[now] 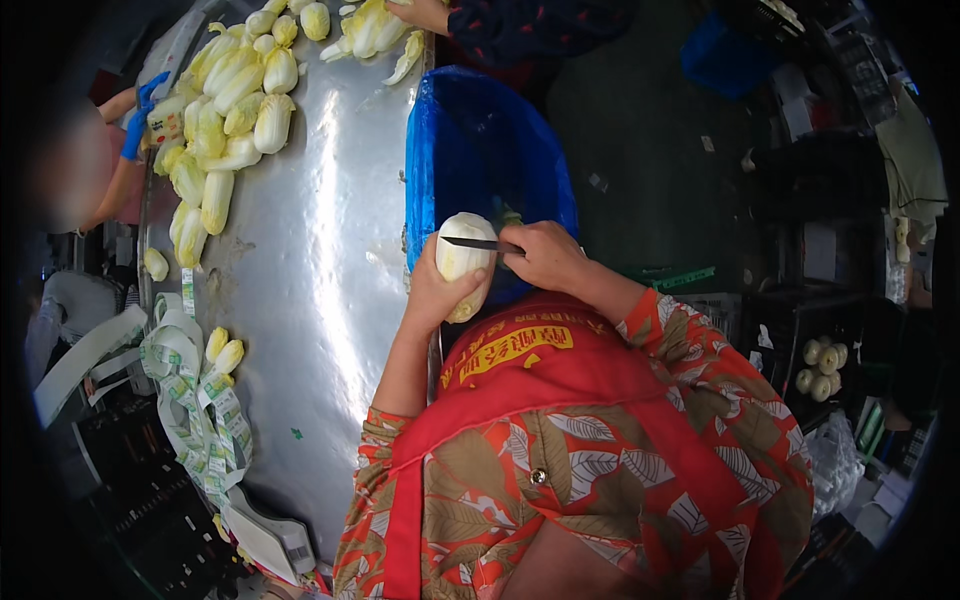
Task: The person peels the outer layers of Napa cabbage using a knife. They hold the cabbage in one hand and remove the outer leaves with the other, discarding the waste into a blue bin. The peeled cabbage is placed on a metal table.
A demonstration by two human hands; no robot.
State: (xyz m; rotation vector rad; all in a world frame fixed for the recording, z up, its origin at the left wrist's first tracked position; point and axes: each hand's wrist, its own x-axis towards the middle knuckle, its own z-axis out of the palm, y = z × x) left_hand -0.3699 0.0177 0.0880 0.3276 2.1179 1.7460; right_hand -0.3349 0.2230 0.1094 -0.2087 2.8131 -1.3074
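Note:
A pale napa cabbage head [466, 259] is gripped in my left hand [439, 289], my thumb across its lower front. My right hand [546, 255] holds a dark-bladed knife [480, 244] by its handle. The blade lies across the upper part of the cabbage; I cannot tell whether it has cut in. Both hands are over the near end of a bin lined with a blue plastic bag [551, 161], beside the table's edge. Some green leaf scraps [511, 216] show inside the bag, partly behind my right hand.
Napa cabbages [232, 82] are heaped along the far side of the metal table [300, 300]. A roll of printed labels [184, 390] trails by a scale [266, 525]. A person in blue gloves [139, 124] holds a wrapped cabbage; another person's hand [420, 13] touches loose leaves.

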